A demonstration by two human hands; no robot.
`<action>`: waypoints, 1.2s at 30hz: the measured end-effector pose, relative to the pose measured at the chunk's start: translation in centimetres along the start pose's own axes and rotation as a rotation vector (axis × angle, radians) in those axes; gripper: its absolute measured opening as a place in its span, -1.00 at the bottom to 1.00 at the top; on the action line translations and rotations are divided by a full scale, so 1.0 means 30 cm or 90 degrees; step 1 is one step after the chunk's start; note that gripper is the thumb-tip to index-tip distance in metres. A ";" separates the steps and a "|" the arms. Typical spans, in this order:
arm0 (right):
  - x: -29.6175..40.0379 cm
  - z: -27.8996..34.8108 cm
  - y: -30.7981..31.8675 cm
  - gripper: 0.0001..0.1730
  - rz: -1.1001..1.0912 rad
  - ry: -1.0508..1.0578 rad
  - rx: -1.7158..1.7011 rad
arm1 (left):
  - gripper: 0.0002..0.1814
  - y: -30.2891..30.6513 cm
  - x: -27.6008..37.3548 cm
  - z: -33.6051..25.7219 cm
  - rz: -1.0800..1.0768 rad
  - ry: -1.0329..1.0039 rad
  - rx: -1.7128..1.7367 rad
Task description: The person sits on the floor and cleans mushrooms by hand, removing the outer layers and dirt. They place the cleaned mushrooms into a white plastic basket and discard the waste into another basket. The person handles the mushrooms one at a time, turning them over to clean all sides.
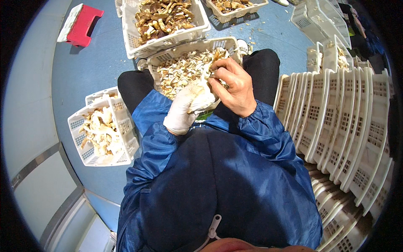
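Observation:
My left hand [184, 110], in a white glove, grips a pale mushroom [206, 75] above a white perforated plastic crate [192, 47] between my knees. My bare right hand [234, 86] has its thumb and bent fingers on the upper part of that mushroom. Whether a small blade sits between those fingertips is too small to tell. Beneath both hands the crate holds many small cream and brown mushroom trimmings [179, 74]. Part of the crate's near side is hidden by my hands and forearms.
Beyond stands a larger crate [167, 39] of brown mushroom pieces, with another crate [236, 14] at its right. Left of my knee are crates [126, 126] of pale mushrooms. Nested white crates [333, 126] crowd the right side. A red and white step stool [82, 26] sits far left.

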State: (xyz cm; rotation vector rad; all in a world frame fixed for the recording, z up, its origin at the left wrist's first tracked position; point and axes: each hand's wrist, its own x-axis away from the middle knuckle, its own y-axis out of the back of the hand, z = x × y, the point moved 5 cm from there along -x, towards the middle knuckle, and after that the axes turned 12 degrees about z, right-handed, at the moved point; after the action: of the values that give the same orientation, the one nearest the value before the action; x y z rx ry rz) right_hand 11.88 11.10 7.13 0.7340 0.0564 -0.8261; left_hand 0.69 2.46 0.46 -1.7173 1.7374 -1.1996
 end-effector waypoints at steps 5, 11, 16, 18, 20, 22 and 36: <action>0.005 -0.018 0.037 -0.99 -0.090 -0.015 -0.066 | -0.65 -0.004 -0.002 0.001 0.024 0.028 0.009; 0.067 -0.194 0.308 -0.95 -0.291 -0.156 -0.198 | -0.61 0.021 -0.004 0.006 0.000 0.051 0.031; 0.019 -0.012 0.099 -0.93 -0.001 -0.015 -0.055 | -0.61 -0.043 -0.020 -0.014 0.023 0.003 -0.002; 0.016 -0.001 0.021 -0.91 0.012 -0.008 -0.039 | -0.62 -0.047 -0.020 -0.013 0.042 -0.004 -0.032; 0.014 -0.007 -0.003 -0.91 0.029 -0.008 0.008 | -0.63 -0.024 -0.020 0.000 0.038 -0.023 -0.074; 0.012 -0.004 -0.005 -0.92 0.013 0.000 0.018 | -0.64 -0.028 -0.015 0.002 0.025 -0.024 -0.060; 0.083 -0.139 0.269 -0.91 -0.105 -0.177 -0.101 | -0.54 0.055 -0.019 0.028 0.110 0.091 0.106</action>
State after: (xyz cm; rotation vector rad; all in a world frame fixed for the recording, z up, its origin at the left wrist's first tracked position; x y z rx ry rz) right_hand 20.11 15.67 7.80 0.4634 -0.0677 -1.0620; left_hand 0.46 2.54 -1.45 -1.3872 1.7709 -1.3730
